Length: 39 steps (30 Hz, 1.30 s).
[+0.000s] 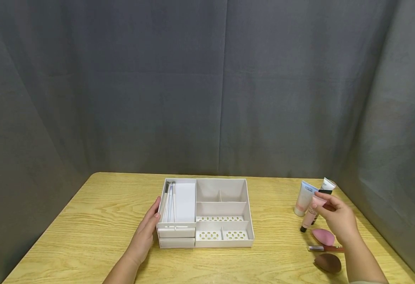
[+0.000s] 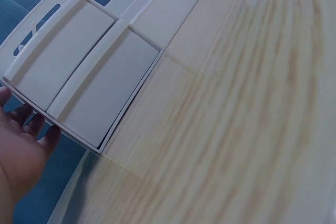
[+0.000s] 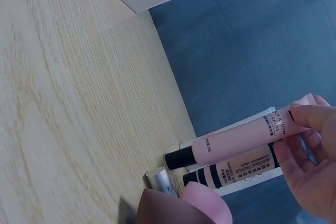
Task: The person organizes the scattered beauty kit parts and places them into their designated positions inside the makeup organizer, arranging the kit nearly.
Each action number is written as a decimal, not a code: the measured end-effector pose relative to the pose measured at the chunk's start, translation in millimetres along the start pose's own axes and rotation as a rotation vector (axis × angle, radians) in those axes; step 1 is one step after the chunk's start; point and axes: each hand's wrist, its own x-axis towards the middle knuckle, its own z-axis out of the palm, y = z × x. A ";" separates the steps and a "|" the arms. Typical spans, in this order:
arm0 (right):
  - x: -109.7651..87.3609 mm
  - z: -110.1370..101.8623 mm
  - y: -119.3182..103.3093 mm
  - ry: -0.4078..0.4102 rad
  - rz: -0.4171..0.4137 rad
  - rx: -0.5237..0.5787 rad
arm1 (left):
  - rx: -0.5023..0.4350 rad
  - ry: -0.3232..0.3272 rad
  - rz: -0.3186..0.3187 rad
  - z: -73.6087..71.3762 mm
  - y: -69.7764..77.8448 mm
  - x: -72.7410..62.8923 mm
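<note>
My right hand (image 1: 340, 221) pinches a pink cream tube (image 3: 236, 140) near its flat crimped end, thumb on one side. The tube's black cap points down, close over the table. Beside it stands a tube labelled foundation liquid (image 3: 244, 167) with a black cap, partly hidden by the pink one in the head view. My left hand (image 1: 143, 233) rests against the left side of a white organizer box (image 1: 225, 243), its fingers (image 2: 50, 137) extended along that wall. Several slim makeup brushes (image 1: 170, 201) lie in the box's long left compartment, above two drawers (image 2: 107, 85).
A pale blue-and-white tube (image 1: 304, 199) and a white tube (image 1: 328, 184) stand at the back right. Nearer lie a pink makeup sponge (image 1: 323, 237), a brush with a reddish-brown handle (image 1: 324, 248) and a brown sponge (image 1: 328, 263). Grey curtains (image 1: 157, 98) surround the wooden table (image 1: 97, 221).
</note>
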 end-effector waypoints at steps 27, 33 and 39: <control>9.8 17.2 -58.9 0.008 -0.092 0.127 | 0.001 0.004 -0.010 0.4 -0.9 -0.3; 12.7 21.2 -74.3 -0.024 -0.098 0.116 | -0.001 0.001 -0.010 0.2 -0.2 0.0; 16.1 29.9 -90.8 -0.064 -0.123 0.157 | -0.005 0.000 -0.003 0.1 0.5 0.2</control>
